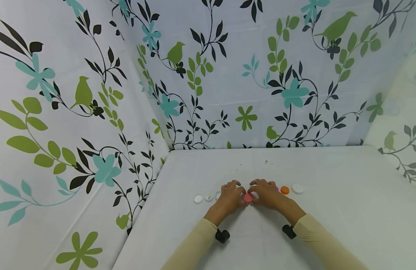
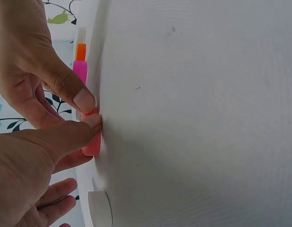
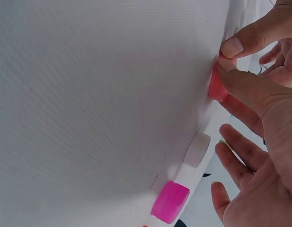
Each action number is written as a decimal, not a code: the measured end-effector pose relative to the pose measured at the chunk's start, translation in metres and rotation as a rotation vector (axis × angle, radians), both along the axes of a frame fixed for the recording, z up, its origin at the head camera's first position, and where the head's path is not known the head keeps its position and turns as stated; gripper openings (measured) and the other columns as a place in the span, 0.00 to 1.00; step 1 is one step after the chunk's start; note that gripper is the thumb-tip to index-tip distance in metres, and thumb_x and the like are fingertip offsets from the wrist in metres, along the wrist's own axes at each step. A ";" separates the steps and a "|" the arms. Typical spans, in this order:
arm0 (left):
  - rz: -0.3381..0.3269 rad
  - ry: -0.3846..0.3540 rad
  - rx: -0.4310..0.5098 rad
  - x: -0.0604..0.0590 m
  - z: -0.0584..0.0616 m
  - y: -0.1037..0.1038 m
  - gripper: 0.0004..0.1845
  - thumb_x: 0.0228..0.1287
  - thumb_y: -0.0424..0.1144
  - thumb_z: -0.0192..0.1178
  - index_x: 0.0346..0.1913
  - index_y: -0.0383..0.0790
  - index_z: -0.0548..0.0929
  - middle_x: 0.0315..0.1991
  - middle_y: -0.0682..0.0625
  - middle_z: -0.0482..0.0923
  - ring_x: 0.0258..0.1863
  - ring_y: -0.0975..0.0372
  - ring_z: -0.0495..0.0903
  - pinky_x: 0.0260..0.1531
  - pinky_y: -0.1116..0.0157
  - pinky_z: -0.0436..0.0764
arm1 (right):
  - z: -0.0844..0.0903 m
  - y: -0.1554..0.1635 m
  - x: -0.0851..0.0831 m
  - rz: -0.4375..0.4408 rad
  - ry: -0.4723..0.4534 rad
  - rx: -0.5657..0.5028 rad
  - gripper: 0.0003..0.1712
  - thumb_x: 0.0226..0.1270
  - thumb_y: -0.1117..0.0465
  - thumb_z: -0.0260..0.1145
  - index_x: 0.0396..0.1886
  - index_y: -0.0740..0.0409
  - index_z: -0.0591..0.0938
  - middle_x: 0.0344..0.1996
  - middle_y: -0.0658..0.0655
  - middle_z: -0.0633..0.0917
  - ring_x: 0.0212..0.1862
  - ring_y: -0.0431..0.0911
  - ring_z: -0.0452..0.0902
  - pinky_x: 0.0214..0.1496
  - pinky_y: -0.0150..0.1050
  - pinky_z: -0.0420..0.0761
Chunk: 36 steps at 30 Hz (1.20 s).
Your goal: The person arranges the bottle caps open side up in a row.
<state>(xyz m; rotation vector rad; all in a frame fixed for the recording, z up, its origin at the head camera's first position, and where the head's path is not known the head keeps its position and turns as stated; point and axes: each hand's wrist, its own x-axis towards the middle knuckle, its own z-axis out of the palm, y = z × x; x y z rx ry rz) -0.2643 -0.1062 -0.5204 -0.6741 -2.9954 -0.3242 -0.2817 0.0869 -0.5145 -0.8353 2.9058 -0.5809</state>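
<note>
Red bottle cap (image 1: 248, 197) sits on the white tabletop (image 1: 329, 225), near the middle of a row of caps. Both hands meet on it. Left hand (image 1: 230, 198): thumb and a finger curled onto the cap's near edge, pinching it. Right hand (image 1: 266, 195): thumb tip pressed on the same cap from the other side, fingers curled round it; the two thumbs touch.

Left of the hands: a white cap (image 1: 198, 199), then a smaller pale cap (image 1: 209, 197) just beside it. Right of the hands: a magenta cap (image 3: 170, 202), an orange cap (image 1: 284, 190), then a white cap at the row's end (image 1: 297, 188). Another white cap (image 3: 197, 149) lies under the right palm. Leaf-and-bird patterned sheets (image 1: 93, 112) wall the tabletop.
</note>
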 end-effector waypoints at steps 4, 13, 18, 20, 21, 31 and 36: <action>0.000 0.002 0.001 0.001 0.000 0.000 0.17 0.65 0.51 0.75 0.51 0.48 0.88 0.62 0.46 0.75 0.65 0.51 0.75 0.60 0.51 0.71 | -0.002 -0.001 0.000 0.011 0.002 -0.007 0.18 0.62 0.52 0.81 0.51 0.51 0.91 0.63 0.61 0.83 0.67 0.62 0.74 0.62 0.70 0.70; 0.017 -0.007 0.051 0.001 0.000 -0.005 0.20 0.66 0.53 0.74 0.54 0.47 0.87 0.63 0.46 0.76 0.66 0.52 0.74 0.62 0.50 0.71 | 0.003 -0.001 -0.002 -0.004 -0.001 -0.022 0.15 0.66 0.52 0.78 0.50 0.51 0.90 0.65 0.61 0.82 0.69 0.62 0.73 0.62 0.69 0.70; 0.033 -0.006 0.121 -0.001 0.002 -0.009 0.22 0.69 0.52 0.72 0.57 0.44 0.84 0.66 0.44 0.74 0.68 0.51 0.72 0.65 0.49 0.70 | 0.012 -0.004 -0.002 -0.040 -0.006 -0.085 0.15 0.70 0.48 0.74 0.48 0.51 0.91 0.65 0.62 0.81 0.70 0.62 0.73 0.62 0.70 0.68; 0.042 0.005 0.140 -0.003 0.002 -0.010 0.23 0.68 0.52 0.72 0.58 0.43 0.84 0.66 0.44 0.73 0.68 0.50 0.72 0.66 0.48 0.70 | 0.014 -0.005 -0.002 -0.055 -0.020 -0.115 0.16 0.71 0.46 0.73 0.47 0.51 0.91 0.66 0.62 0.81 0.70 0.62 0.72 0.62 0.70 0.67; 0.046 0.013 0.151 -0.003 0.002 -0.010 0.23 0.68 0.52 0.73 0.58 0.42 0.83 0.66 0.43 0.73 0.67 0.50 0.72 0.66 0.48 0.70 | 0.014 -0.006 -0.002 -0.062 -0.028 -0.128 0.17 0.72 0.45 0.72 0.47 0.52 0.91 0.66 0.61 0.81 0.71 0.62 0.72 0.63 0.69 0.67; 0.063 0.070 0.189 -0.004 0.000 -0.011 0.21 0.67 0.52 0.74 0.52 0.42 0.83 0.64 0.43 0.74 0.65 0.49 0.74 0.64 0.48 0.72 | 0.012 -0.012 0.002 -0.048 -0.070 -0.180 0.21 0.76 0.45 0.68 0.53 0.56 0.91 0.67 0.62 0.80 0.72 0.61 0.71 0.63 0.66 0.67; 0.057 0.083 0.176 -0.002 0.001 -0.012 0.19 0.66 0.51 0.74 0.50 0.43 0.83 0.64 0.43 0.75 0.64 0.49 0.75 0.64 0.49 0.72 | 0.012 -0.012 0.003 0.005 -0.021 -0.185 0.23 0.77 0.50 0.68 0.65 0.55 0.84 0.69 0.63 0.78 0.73 0.62 0.71 0.60 0.63 0.72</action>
